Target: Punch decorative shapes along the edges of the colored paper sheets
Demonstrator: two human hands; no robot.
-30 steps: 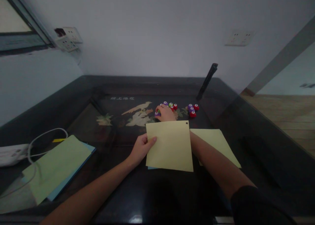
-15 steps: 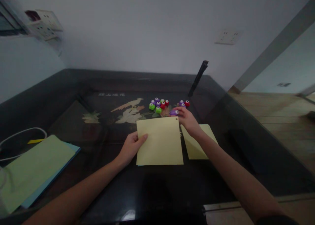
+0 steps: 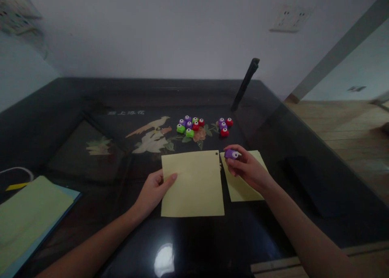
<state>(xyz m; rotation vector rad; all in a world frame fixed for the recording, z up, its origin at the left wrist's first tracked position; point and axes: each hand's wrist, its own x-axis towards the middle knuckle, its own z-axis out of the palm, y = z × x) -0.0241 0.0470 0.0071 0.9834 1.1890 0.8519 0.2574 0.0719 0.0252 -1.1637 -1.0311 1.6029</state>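
Observation:
My left hand [image 3: 153, 191] pinches the left edge of a pale yellow square sheet [image 3: 193, 184] lying on the dark glossy table [image 3: 91, 148]; a tiny star-shaped hole sits at the sheet's top right corner. My right hand [image 3: 247, 168] is closed round a small purple paper punch [image 3: 231, 153], held just right of that corner and above a second yellow sheet [image 3: 243, 189]. Farther back lie a cluster of several purple, green and red punches [image 3: 190, 126] and a smaller group of purple and red ones [image 3: 224, 126].
A stack of green and blue paper [image 3: 27, 217] lies at the left front, with a white cable [image 3: 18, 172] beside it. A black stand [image 3: 244, 89] leans at the table's back right. A wall socket [image 3: 290, 16] is above; wooden floor lies right.
My right hand left the punches at the back, picked up a purple punch and drew it toward me to the sheet's top right corner. The left hand stayed on the sheet.

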